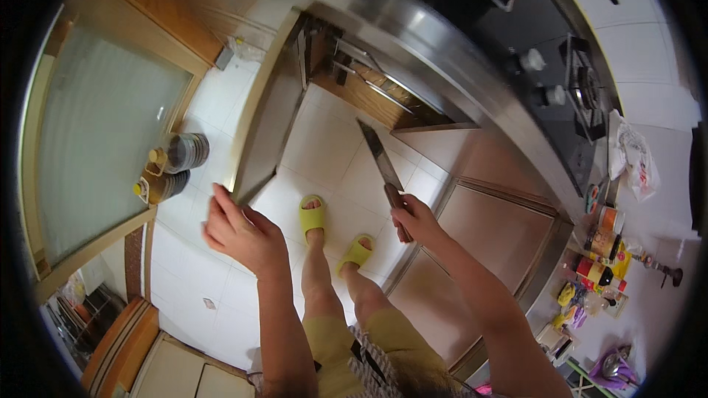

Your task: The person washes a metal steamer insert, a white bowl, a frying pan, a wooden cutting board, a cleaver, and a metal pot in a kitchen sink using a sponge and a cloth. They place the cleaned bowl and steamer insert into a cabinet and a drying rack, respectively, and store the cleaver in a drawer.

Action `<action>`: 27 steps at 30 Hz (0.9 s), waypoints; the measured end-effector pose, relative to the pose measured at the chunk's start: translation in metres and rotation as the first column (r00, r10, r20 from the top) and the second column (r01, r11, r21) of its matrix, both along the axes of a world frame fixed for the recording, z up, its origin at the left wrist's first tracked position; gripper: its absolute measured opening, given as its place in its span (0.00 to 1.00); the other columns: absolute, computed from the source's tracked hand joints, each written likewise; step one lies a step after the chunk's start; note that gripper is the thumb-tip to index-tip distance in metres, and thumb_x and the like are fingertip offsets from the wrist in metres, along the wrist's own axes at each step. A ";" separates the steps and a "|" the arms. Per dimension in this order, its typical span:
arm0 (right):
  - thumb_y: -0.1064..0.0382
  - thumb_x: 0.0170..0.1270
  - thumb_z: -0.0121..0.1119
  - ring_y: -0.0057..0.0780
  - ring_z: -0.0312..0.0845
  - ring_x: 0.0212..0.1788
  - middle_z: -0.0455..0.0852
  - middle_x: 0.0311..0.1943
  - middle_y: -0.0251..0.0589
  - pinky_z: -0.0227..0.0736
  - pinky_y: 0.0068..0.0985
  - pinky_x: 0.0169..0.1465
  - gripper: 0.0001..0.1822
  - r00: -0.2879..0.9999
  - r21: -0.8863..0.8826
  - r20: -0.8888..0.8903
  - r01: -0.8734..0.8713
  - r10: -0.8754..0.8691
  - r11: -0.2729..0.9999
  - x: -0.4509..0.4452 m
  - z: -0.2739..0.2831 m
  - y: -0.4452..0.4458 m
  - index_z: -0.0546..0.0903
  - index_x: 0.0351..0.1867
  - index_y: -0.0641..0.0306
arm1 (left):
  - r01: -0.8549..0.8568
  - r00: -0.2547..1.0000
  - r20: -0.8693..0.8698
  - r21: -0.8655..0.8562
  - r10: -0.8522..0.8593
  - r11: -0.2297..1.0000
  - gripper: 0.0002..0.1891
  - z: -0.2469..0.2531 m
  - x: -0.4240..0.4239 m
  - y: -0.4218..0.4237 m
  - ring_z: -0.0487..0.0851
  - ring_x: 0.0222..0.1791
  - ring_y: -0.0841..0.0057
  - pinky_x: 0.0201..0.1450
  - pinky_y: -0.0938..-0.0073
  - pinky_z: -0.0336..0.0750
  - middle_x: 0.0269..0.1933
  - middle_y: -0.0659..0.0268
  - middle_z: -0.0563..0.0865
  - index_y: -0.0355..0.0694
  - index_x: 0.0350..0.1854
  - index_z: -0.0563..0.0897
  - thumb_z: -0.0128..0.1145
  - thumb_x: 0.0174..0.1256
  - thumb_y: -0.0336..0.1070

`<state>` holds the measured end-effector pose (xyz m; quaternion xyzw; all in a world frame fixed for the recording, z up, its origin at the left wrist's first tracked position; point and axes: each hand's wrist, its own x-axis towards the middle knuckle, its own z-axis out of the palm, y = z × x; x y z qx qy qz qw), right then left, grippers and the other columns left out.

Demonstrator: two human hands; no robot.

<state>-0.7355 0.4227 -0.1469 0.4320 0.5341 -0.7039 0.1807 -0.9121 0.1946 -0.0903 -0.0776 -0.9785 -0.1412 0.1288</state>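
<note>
My right hand (412, 218) is closed round the wooden handle of a kitchen knife (381, 157), whose long dark blade points up and away over the tiled floor. My left hand (238, 229) is raised at the edge of an open cabinet door (265, 121); whether the fingers touch the door I cannot tell, and nothing shows between them. Ahead stands a low cabinet under the stove counter, its inside in view, with metal rails (376, 80) and wooden boards in it.
The steel counter edge (420, 27) curves above the cabinet, with a gas burner (586, 88) on top. Bottles and jars (594, 268) line the right counter. Two large oil bottles (188, 152) stand on the floor at left by a glazed sliding door (110, 121). A second cabinet door (442, 143) stands open.
</note>
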 end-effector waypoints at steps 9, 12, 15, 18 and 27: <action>0.52 0.67 0.53 0.53 0.83 0.29 0.84 0.27 0.59 0.79 0.43 0.35 0.22 0.882 0.635 0.258 -0.463 0.395 0.618 -0.058 -0.243 0.013 0.67 0.42 0.74 | 0.177 0.974 0.110 0.193 -0.200 0.965 0.33 -0.119 0.045 0.031 0.41 0.75 0.38 0.69 0.32 0.29 0.74 0.38 0.51 0.37 0.67 0.68 0.53 0.53 0.32; 0.52 0.67 0.52 0.55 0.83 0.32 0.83 0.28 0.61 0.79 0.44 0.37 0.22 0.862 0.750 0.330 -0.487 0.385 0.447 -0.071 -0.290 0.022 0.65 0.44 0.74 | 0.165 0.840 0.434 0.367 -0.326 0.915 0.30 -0.188 0.079 0.066 0.49 0.76 0.50 0.71 0.35 0.31 0.72 0.44 0.58 0.40 0.62 0.74 0.52 0.50 0.28; 0.52 0.67 0.52 0.56 0.83 0.32 0.83 0.27 0.62 0.79 0.45 0.37 0.22 0.898 0.827 0.303 -0.415 0.320 0.379 -0.084 -0.328 0.039 0.64 0.45 0.74 | 0.175 0.834 0.431 0.386 -0.345 0.906 0.27 -0.241 0.085 0.083 0.54 0.75 0.56 0.72 0.39 0.32 0.72 0.52 0.63 0.42 0.59 0.76 0.53 0.52 0.27; 0.54 0.68 0.52 0.58 0.82 0.31 0.83 0.26 0.63 0.79 0.45 0.35 0.22 0.929 0.889 0.250 -0.332 0.271 0.317 -0.104 -0.363 0.065 0.63 0.44 0.74 | 0.132 0.841 0.471 0.297 -0.265 0.946 0.25 -0.272 0.073 0.088 0.58 0.74 0.59 0.73 0.40 0.33 0.71 0.56 0.65 0.43 0.58 0.76 0.53 0.53 0.26; 0.53 0.67 0.52 0.58 0.83 0.38 0.84 0.33 0.66 0.78 0.47 0.43 0.22 0.983 0.940 0.177 -0.184 0.051 0.286 -0.195 -0.442 0.124 0.62 0.43 0.72 | 0.000 0.785 0.582 0.343 -0.212 0.940 0.23 -0.290 0.020 0.108 0.59 0.73 0.57 0.73 0.40 0.35 0.69 0.53 0.66 0.41 0.58 0.76 0.53 0.57 0.31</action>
